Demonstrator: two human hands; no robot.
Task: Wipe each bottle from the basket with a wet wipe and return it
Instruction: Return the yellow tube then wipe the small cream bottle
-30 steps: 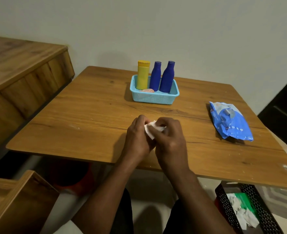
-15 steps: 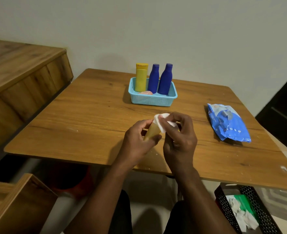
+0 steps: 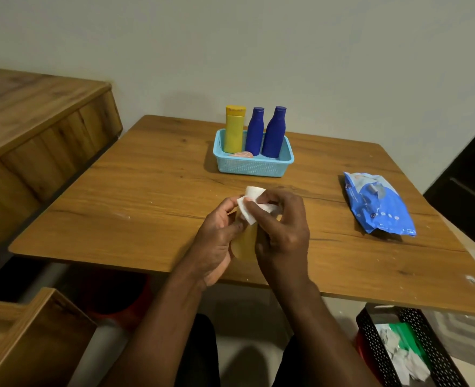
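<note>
My left hand (image 3: pixel 216 236) grips a tan bottle (image 3: pixel 246 241) with a white cap (image 3: pixel 254 192), held over the near middle of the table. My right hand (image 3: pixel 282 230) pinches a white wet wipe (image 3: pixel 248 212) against the bottle's upper part. Much of the bottle is hidden by both hands. Farther back stands a light blue basket (image 3: pixel 254 164) holding a yellow bottle (image 3: pixel 234 129), two dark blue bottles (image 3: pixel 254 132) (image 3: pixel 274 134) and a small pink item (image 3: pixel 243 155).
A blue pack of wet wipes (image 3: pixel 377 205) lies at the right on the wooden table (image 3: pixel 147 196). A black perforated bin (image 3: pixel 406 350) with used wipes sits on the floor at lower right. Wooden furniture (image 3: pixel 35 129) stands to the left.
The bottle has come out from between my hands and now shows its tan body and white cap. The wipe has shifted from my closed hands onto the bottle's upper part.
</note>
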